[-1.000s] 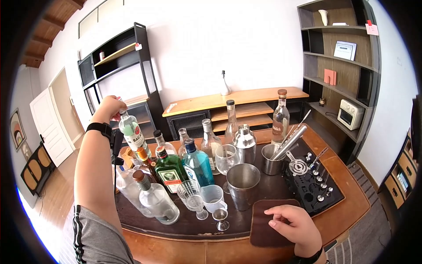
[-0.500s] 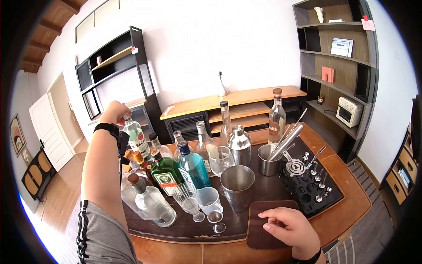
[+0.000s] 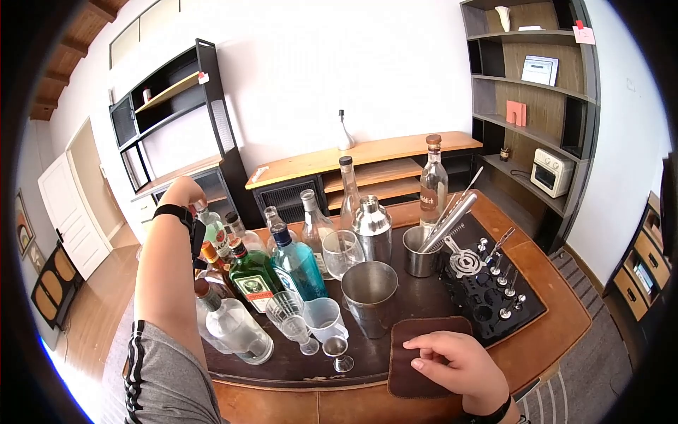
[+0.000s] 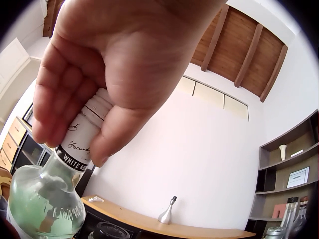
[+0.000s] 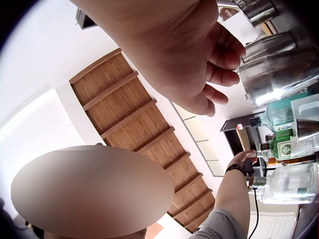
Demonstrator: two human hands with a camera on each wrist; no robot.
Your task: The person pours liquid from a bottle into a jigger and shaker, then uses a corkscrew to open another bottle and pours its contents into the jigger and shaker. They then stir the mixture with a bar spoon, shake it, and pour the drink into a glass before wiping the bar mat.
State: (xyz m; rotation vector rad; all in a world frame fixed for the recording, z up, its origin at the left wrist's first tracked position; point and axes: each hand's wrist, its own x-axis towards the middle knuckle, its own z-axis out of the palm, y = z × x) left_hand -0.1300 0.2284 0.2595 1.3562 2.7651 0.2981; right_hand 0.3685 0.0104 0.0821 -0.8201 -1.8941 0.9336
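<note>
My left hand [image 3: 185, 192] grips the white rum bottle [image 4: 47, 204] by its capped neck, fingers on one side and thumb on the other. The bottle is upright at the far left of the bottle group, behind the green bottle [image 3: 252, 277] and an orange-capped bottle [image 3: 214, 261]; its base is hidden. My right hand [image 3: 455, 362] hovers over the dark brown mat [image 3: 417, 332] at the table's front, fingers loosely bent and holding nothing. Left of it are a metal shaker tin [image 3: 370, 304], a jigger [image 3: 339, 353] and a plastic measuring cup [image 3: 325, 319].
A blue bottle [image 3: 299, 268], a stemmed glass [image 3: 343, 254] and a cocktail shaker [image 3: 373, 230] crowd the middle. Rightward stand a tin of bar tools [image 3: 421, 258] and a black tray of pourers [image 3: 487, 290]. A clear bottle with brown cap [image 3: 244, 332] stands at the front left.
My left hand has lowered the white rum bottle from above the group to behind the other bottles. The right hand stays over the mat. The head view has shifted slightly.
</note>
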